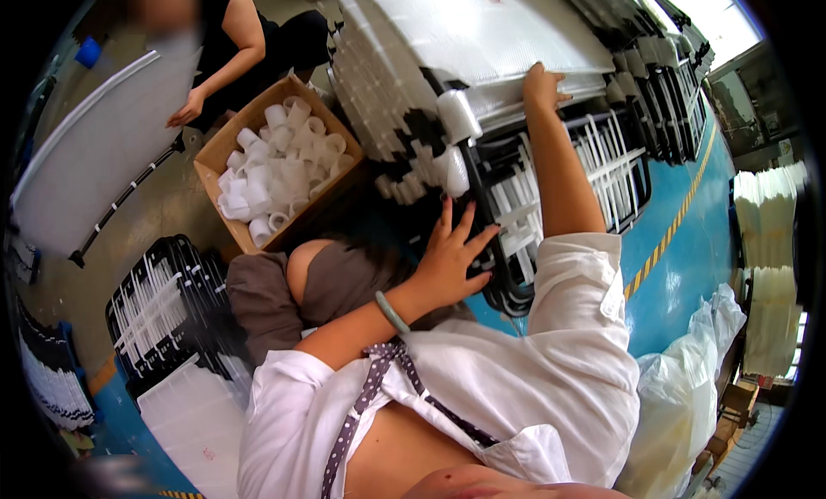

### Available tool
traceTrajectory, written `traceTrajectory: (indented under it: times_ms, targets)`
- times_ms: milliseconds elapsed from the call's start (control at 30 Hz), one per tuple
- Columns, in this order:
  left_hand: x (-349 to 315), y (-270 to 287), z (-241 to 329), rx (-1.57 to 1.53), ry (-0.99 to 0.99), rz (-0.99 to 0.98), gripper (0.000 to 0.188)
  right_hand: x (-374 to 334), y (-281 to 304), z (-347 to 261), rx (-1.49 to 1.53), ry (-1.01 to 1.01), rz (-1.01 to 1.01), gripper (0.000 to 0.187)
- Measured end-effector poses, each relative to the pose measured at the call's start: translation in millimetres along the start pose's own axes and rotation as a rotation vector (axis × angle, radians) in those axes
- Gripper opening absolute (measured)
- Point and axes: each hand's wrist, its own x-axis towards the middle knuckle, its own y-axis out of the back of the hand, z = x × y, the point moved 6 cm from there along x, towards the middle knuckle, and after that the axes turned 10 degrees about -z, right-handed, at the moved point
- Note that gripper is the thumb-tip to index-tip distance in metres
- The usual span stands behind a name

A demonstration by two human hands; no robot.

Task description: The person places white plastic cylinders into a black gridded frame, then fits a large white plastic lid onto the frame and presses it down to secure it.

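Note:
My left hand [449, 256], with a bracelet at the wrist, has its fingers spread against the corner of a black tubular frame [484, 208] with white slats. Just above its fingertips is a white foam sleeve [456, 172] wrapped around a corner. Farther off, my right hand [544, 88] lies on the near edge of a translucent ribbed panel [508, 34], fingers apart. That panel tops a tall stack, and more foam-wrapped corners [422, 159] show down its side. The undersides of both hands are hidden.
A cardboard box [232, 176] of white foam sleeves [280, 159] stands left of the stack. Beyond it a co-worker's hand [188, 110] is beside an upright white panel [103, 146]. Slatted black frames [163, 314] lie lower left; plastic sheeting [680, 396] lies at right.

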Motion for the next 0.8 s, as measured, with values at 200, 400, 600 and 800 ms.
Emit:
traceTrajectory:
  times_ms: [200,400,600,800]
  targets:
    - [2,5,-7,0.008,-0.108,-0.05,0.067,30,-8,7,-0.176,0.077,0.057,0.077]
    - [-106,56,-17,-0.312,-0.131,-0.318,0.049,33,-17,9,-0.146,0.004,-0.016,0.083]
    - [-263,121,-64,-0.286,0.357,0.268,0.034,32,41,-19,-0.375,0.568,0.307,0.094]
    - [-393,80,-94,-0.289,0.792,0.978,0.035,-70,-31,-28,-0.786,0.544,-0.022,0.073]
